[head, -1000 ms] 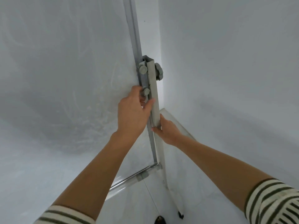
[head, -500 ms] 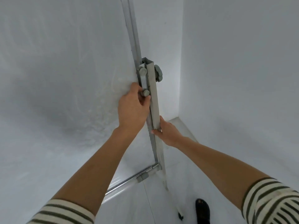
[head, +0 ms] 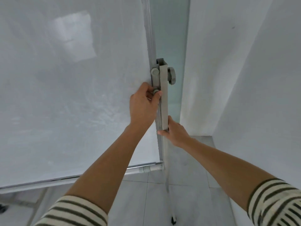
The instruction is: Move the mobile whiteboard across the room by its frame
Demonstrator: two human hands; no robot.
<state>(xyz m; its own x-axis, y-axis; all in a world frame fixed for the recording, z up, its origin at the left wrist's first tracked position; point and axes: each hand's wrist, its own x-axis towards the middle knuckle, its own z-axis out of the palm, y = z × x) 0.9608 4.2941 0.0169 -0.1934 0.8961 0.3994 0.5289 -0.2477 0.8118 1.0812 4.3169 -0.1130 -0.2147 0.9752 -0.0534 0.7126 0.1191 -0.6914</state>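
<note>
The mobile whiteboard [head: 65,95] fills the left of the view, its white face smudged. A grey upright frame post [head: 163,101] runs down its right edge, with a round knob [head: 171,75] near the top. My left hand [head: 143,106] grips the board's edge rail at a small knob beside the post. Lower down, my right hand [head: 175,132] is wrapped around the post from the right. The post's leg reaches down to a black caster [head: 173,222] on the floor.
A white wall [head: 244,79] stands close on the right, meeting a frosted glass panel [head: 169,38] behind the post. The floor [head: 146,201] is pale grey tile. The board's tray rail [head: 97,174] runs along its lower edge. A dark object [head: 2,208] sits at far left.
The view has swung and the board stands farther from the right wall, with the glass panel now showing behind it. Both hands keep their grip. The dark shoe seen earlier is gone from view.
</note>
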